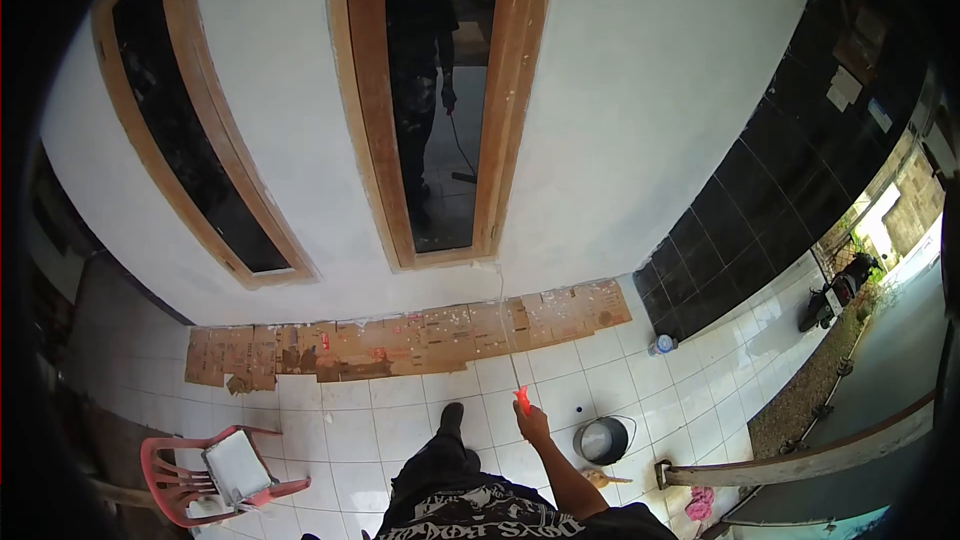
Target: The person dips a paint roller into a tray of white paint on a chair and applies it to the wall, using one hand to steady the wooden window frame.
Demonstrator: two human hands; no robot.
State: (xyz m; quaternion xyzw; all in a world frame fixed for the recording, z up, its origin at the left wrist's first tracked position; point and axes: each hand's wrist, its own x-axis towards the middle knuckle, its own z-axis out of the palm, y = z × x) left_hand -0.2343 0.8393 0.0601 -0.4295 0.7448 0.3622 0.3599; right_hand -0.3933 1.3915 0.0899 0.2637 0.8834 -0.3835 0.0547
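My right hand (533, 424) is stretched out in front of me and closed around the red-orange grip (522, 399) of a long thin pole (512, 355). The pole runs from the grip toward the white wall (620, 120), close to the right wooden frame of the middle window (440, 90). Its far end cannot be made out. In the window glass a dark reflection shows a standing figure holding a pole. My left hand is out of view. My foot (451, 420) rests on the white tiled floor (350, 430).
A strip of paint-spattered cardboard (400, 340) lies along the wall's base. A grey bucket (603, 438) and a brush (606, 479) sit to my right. A red plastic chair (185, 485) at left carries a white paint tray (236, 466). A small jar (662, 344) stands by the black tiled wall (780, 190).
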